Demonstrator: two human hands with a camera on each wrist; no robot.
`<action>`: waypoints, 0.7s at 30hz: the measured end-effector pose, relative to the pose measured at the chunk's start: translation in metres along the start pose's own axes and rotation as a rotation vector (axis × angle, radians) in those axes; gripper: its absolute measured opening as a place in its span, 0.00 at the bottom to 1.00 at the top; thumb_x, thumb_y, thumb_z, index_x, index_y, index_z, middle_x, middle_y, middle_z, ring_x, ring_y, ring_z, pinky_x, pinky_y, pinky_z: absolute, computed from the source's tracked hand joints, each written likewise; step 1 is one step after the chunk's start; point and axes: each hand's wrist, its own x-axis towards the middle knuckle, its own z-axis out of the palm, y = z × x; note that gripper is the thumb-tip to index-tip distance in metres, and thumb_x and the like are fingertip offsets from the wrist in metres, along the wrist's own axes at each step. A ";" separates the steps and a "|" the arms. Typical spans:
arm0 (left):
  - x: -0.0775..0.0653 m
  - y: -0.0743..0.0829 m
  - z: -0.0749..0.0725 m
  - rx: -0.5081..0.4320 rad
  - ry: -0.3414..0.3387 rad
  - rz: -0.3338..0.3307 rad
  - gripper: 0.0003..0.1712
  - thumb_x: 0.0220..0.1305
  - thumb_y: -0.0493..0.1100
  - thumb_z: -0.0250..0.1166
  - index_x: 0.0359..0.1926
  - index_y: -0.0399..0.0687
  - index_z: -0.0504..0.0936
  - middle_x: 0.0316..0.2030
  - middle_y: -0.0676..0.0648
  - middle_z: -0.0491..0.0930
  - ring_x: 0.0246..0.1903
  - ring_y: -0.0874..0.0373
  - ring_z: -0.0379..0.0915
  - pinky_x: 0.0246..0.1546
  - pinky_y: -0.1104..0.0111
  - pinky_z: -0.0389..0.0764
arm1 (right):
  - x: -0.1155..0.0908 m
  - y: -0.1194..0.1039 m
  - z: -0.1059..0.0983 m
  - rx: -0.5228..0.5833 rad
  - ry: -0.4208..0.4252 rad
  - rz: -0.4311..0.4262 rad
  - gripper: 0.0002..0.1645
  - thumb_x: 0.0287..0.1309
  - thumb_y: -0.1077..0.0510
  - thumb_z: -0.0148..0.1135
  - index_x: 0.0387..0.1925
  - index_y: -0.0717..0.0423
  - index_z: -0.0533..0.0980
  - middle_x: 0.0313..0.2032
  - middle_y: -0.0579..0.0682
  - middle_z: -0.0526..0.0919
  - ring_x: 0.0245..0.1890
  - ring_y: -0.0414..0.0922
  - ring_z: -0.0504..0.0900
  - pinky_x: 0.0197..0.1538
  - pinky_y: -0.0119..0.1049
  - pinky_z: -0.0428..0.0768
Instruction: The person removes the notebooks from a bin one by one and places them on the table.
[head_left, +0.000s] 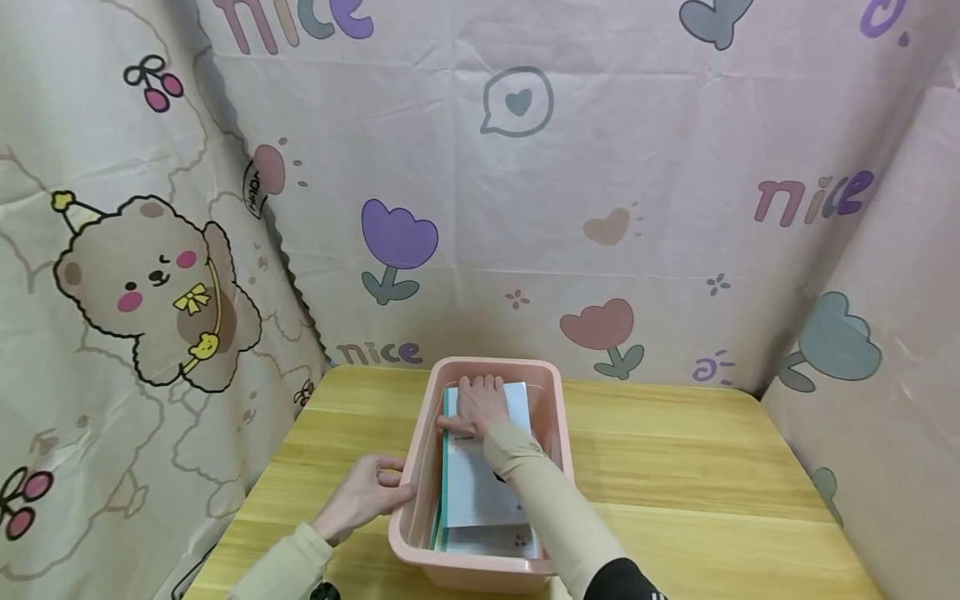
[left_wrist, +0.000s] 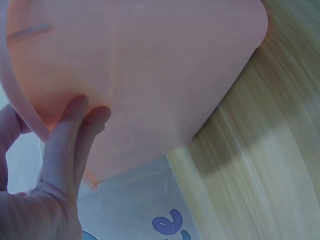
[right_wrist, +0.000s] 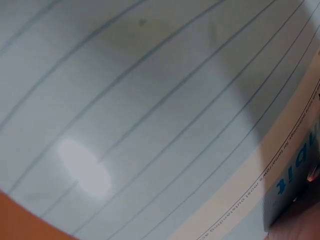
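A pink plastic bin (head_left: 487, 571) stands on the wooden table, with notebooks lying in it. My left hand (head_left: 363, 497) pinches its left rim; in the left wrist view the fingers (left_wrist: 62, 142) press the outer wall and the thumb is partly hidden behind the rim. My right hand (head_left: 482, 406) rests on the pale top notebook (head_left: 480, 492), fingers toward its far edge and thumb spread to its teal-edged left side. Below it shows another notebook (head_left: 495, 542). In the right wrist view a lined, printed surface (right_wrist: 150, 115) fills the picture; little of the hand shows there.
The wooden table (head_left: 675, 467) extends on both sides of the bin. Printed cloth (head_left: 525, 208) with flowers and lettering hangs behind it, and more cloth with a bear (head_left: 150, 283) hangs at the left. The bin's far end is close to the back cloth.
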 end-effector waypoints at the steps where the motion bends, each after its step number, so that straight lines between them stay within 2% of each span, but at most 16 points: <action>1: 0.000 0.000 0.000 0.003 0.002 0.000 0.30 0.59 0.33 0.63 0.58 0.15 0.69 0.42 0.26 0.86 0.40 0.42 0.88 0.40 0.58 0.91 | 0.001 0.000 -0.006 0.000 -0.004 0.000 0.46 0.49 0.17 0.56 0.48 0.51 0.74 0.46 0.53 0.84 0.45 0.49 0.78 0.54 0.44 0.77; 3: 0.000 0.000 -0.001 0.008 0.009 -0.003 0.30 0.59 0.33 0.64 0.59 0.15 0.69 0.42 0.26 0.86 0.40 0.42 0.88 0.39 0.58 0.91 | 0.005 0.000 -0.017 0.006 -0.012 0.003 0.47 0.50 0.18 0.56 0.52 0.52 0.74 0.50 0.55 0.84 0.49 0.50 0.79 0.58 0.45 0.77; 7: -0.001 0.000 -0.001 0.010 0.009 0.001 0.31 0.60 0.33 0.64 0.59 0.15 0.69 0.42 0.26 0.85 0.40 0.42 0.88 0.39 0.58 0.91 | 0.010 0.003 -0.040 0.008 -0.042 0.005 0.47 0.51 0.18 0.56 0.53 0.53 0.74 0.53 0.55 0.84 0.52 0.52 0.80 0.59 0.44 0.76; 12: -0.001 0.000 -0.001 0.009 0.007 -0.002 0.30 0.61 0.33 0.64 0.59 0.14 0.68 0.43 0.25 0.85 0.40 0.42 0.88 0.39 0.58 0.91 | 0.018 0.005 -0.071 0.000 -0.051 -0.007 0.42 0.54 0.20 0.53 0.47 0.52 0.74 0.45 0.54 0.85 0.46 0.51 0.79 0.51 0.42 0.75; 16: -0.001 0.000 -0.001 0.008 0.011 -0.002 0.30 0.61 0.32 0.64 0.59 0.14 0.68 0.43 0.24 0.84 0.41 0.41 0.88 0.39 0.58 0.91 | 0.022 0.010 -0.092 0.023 -0.055 -0.006 0.40 0.55 0.22 0.52 0.47 0.53 0.73 0.45 0.54 0.84 0.46 0.52 0.78 0.52 0.43 0.74; 21: -0.001 0.001 0.000 0.007 0.002 0.013 0.31 0.61 0.32 0.64 0.60 0.13 0.67 0.44 0.23 0.84 0.41 0.39 0.87 0.39 0.57 0.91 | 0.026 0.023 -0.111 0.041 -0.068 0.003 0.44 0.54 0.20 0.55 0.49 0.55 0.74 0.46 0.56 0.84 0.48 0.54 0.79 0.55 0.45 0.74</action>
